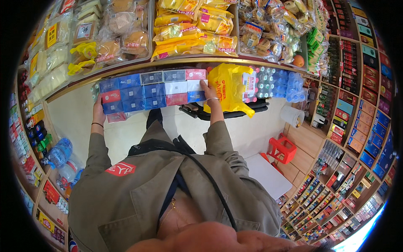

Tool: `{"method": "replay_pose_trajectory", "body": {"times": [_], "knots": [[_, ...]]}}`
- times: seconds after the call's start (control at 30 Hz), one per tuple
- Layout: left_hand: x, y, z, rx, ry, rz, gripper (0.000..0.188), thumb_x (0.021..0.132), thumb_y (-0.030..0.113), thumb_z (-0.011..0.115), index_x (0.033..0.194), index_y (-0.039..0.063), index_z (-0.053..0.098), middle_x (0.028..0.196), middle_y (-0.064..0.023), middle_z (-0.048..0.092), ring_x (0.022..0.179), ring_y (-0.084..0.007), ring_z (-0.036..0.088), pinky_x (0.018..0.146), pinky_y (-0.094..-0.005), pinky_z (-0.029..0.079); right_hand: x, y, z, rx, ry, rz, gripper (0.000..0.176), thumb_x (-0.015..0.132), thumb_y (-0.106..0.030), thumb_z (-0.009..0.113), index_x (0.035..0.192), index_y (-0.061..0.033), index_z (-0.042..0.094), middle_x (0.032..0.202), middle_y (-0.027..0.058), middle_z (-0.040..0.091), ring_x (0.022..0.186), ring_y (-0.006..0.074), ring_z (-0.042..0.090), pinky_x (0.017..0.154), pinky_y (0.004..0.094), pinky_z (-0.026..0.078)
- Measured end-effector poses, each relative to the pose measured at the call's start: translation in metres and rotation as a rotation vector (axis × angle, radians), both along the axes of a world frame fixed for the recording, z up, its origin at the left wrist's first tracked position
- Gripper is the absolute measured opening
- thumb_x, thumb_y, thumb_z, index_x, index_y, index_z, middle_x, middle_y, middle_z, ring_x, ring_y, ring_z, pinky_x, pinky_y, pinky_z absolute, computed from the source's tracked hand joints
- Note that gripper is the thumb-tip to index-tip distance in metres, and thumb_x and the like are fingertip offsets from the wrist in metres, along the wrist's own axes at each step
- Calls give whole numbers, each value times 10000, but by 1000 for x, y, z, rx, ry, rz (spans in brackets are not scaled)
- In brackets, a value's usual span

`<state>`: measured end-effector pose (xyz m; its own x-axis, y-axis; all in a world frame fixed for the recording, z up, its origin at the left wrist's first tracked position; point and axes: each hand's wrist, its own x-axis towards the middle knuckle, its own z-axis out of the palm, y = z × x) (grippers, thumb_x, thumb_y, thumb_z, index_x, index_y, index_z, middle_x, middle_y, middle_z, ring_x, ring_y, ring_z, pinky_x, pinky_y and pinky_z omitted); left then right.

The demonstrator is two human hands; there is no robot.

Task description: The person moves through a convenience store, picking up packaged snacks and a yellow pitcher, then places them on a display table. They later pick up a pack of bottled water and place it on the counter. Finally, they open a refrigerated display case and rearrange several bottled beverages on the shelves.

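Between my two hands is a long block of small cardboard cartons [153, 91], stacked in rows, in blue, red, white and dark colours, with a clear-film shine. My left hand [99, 111] presses against its left end. At the right end my right hand [209, 91] has its thumb over the front of a white carton and its fingers hidden behind. Touching my right wrist hangs a yellow plastic bag [227, 91] with printed writing. Behind the bag stand shrink-wrapped bottles [265, 82] with pale caps.
Trays of yellow-wrapped snacks [192, 34], packaged cakes [121, 41] and bagged biscuits [261, 34] line the counter ahead. A black-handled cart [220, 116] is under the bag. To the right are a white bin [292, 115], a red stool [282, 148] and stocked shelves [362, 123]; large water bottles [61, 152] stand left.
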<state>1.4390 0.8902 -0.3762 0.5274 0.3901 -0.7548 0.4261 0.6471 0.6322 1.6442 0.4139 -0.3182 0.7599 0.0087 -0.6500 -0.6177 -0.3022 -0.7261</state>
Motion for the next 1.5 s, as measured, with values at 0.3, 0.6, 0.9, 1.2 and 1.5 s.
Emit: {"method": "replay_pose_trajectory", "body": {"times": [0.3, 0.6, 0.9, 1.2, 1.5], "knots": [[-11, 21, -34, -32, -62, -24, 352, 985, 308, 469, 1146, 29, 611, 1114, -91, 666, 988, -207, 639, 913, -346, 505, 16, 2, -5, -149, -30, -18, 718, 707, -490, 809, 1077, 100, 636, 978, 156, 678, 824, 203, 646, 734, 305, 513], [-71, 43, 66, -52, -162, 0, 327, 955, 260, 517, 1154, 23, 622, 1120, -104, 670, 1014, -202, 641, 925, -356, 502, -11, 29, 90, -87, -333, 166, 598, 732, -428, 801, 1121, -5, 634, 1087, 171, 663, 985, 290, 650, 857, 360, 520], [-91, -74, 220, 155, -188, -386, 319, 951, 235, 535, 1168, 16, 616, 1112, -89, 668, 1000, -179, 637, 908, -328, 499, -169, -77, 275, 273, -563, 22, 514, 740, -298, 832, 1114, -58, 574, 848, 19, 591, 719, 68, 521, 631, 230, 436], [-50, -359, 314, 204, -455, -891, 315, 948, 211, 554, 1182, 8, 611, 1104, -73, 666, 985, -156, 633, 891, -300, 497, -381, -348, 326, 266, -606, -623, 382, 843, -218, 754, 1136, -32, 594, 875, 12, 635, 793, 65, 593, 679, 219, 473], [5, -668, 336, -24, -648, -1323, 315, 944, 186, 572, 1196, 0, 605, 1096, -57, 664, 970, -132, 630, 874, -273, 494, -599, -516, 295, 71, -597, -1484, 343, 897, -228, 697, 1116, 15, 593, 977, 84, 655, 886, 124, 616, 738, 246, 498]]}}
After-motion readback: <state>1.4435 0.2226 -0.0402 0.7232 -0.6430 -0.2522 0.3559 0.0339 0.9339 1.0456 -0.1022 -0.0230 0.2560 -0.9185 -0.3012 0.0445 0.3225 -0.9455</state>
